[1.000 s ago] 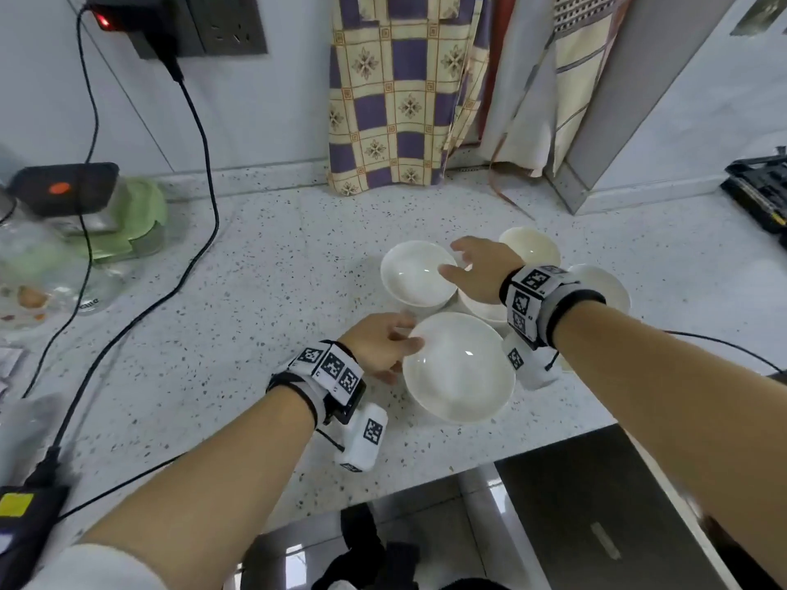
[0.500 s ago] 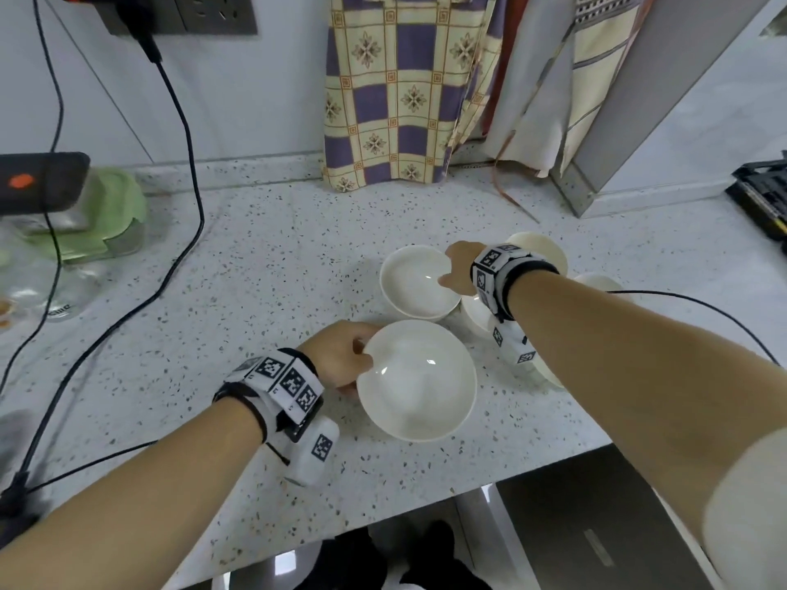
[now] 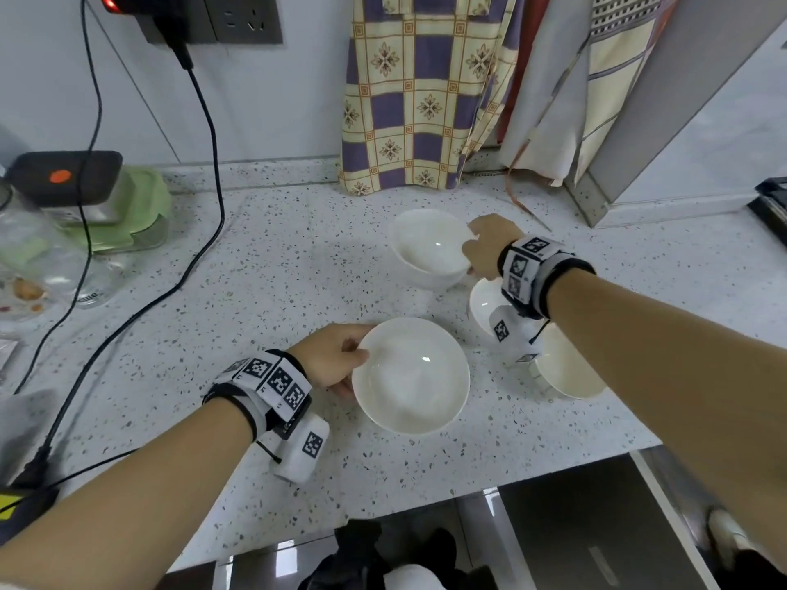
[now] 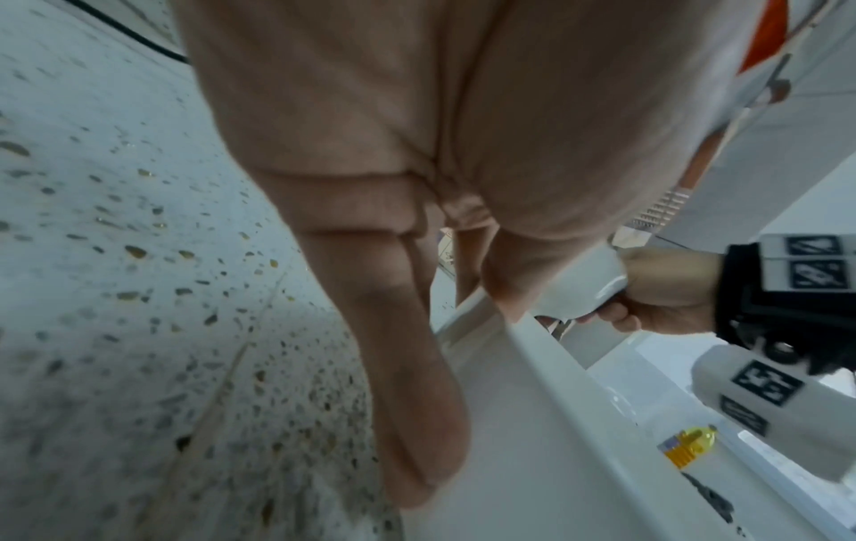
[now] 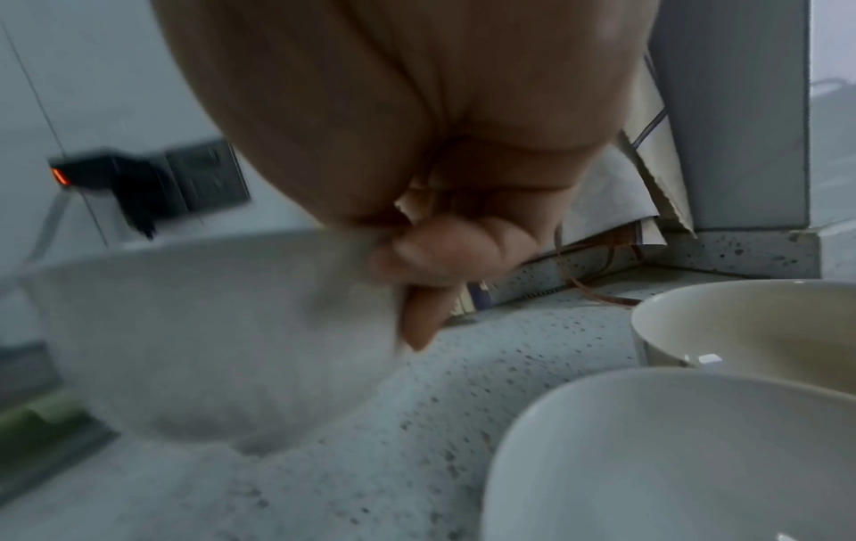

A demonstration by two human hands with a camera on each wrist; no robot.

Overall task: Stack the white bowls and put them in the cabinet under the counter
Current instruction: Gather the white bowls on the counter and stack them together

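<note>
Several white bowls stand on the speckled counter [image 3: 298,270]. My left hand [image 3: 336,359] pinches the left rim of the large near bowl [image 3: 411,376], thumb over the edge [image 4: 505,289] and fingers under it. My right hand [image 3: 485,249] grips the right rim of the far bowl [image 3: 430,249], which is lifted and blurred in the right wrist view [image 5: 185,329]. Two more bowls sit under my right forearm: one [image 3: 483,304] just behind the wrist camera, another [image 3: 570,372] nearer the counter edge. The right wrist view shows two bowls [image 5: 672,457] [image 5: 764,322] to the right.
A black cable [image 3: 204,121] runs from a wall socket [image 3: 238,19] across the counter's left side. Green-lidded containers [image 3: 127,215] and a glass jar [image 3: 34,266] stand at the far left. Patterned cloths [image 3: 417,91] hang at the back. The counter's front edge [image 3: 426,504] lies below the bowls.
My right hand has taken hold of the far bowl's right rim and raised it off the counter. My left hand keeps its hold on the near bowl, which has slid slightly left.
</note>
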